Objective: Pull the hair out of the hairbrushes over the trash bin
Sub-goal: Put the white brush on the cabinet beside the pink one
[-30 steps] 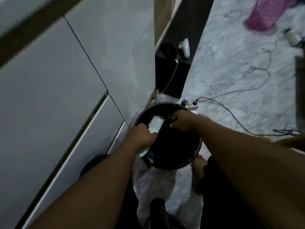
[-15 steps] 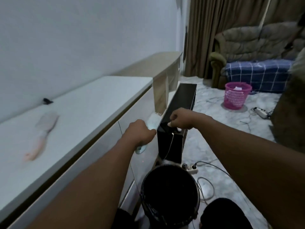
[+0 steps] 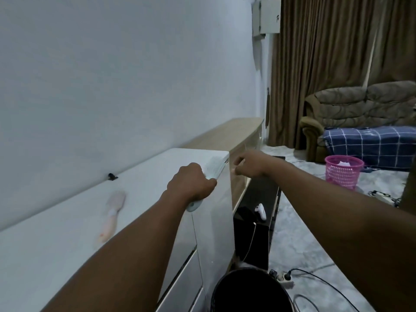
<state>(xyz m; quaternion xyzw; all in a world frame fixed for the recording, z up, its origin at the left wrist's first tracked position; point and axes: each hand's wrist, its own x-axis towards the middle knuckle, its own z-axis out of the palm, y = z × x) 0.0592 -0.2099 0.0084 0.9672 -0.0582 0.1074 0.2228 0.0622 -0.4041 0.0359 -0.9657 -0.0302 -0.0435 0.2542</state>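
A person's left hand (image 3: pixel 191 182) grips the handle of a white hairbrush (image 3: pixel 212 168), fist closed around it, the bristled head angled up and to the right and the rounded handle end poking out below the hand. The brush is held in the air in front of the right end of a white cabinet (image 3: pixel 67 233), near its far right corner. Just to the right, the right hand (image 3: pixel 249 164) is pinched shut, thumb and fingertips pressed together beside the brush head; whether any hair is caught between them is too fine to tell in the soft, dim view.

Both bare forearms reach in from the bottom of the frame. Below them, at the bottom edge, stands the black trash bin (image 3: pixel 249 291) on the floor, against the cabinet's right end and under the hands rather than level with them.

A second, pink hairbrush (image 3: pixel 112 213) lies flat on the cabinet top, well left of the hands, its head toward the wall. A small black object (image 3: pixel 112 176) sits at the back edge where the top meets the wall.

Farther off, a pink basket (image 3: pixel 343 171) stands on the marble floor in front of a sofa (image 3: pixel 360 118) draped with a blue checked cover, with brown curtains (image 3: pixel 326 52) behind.
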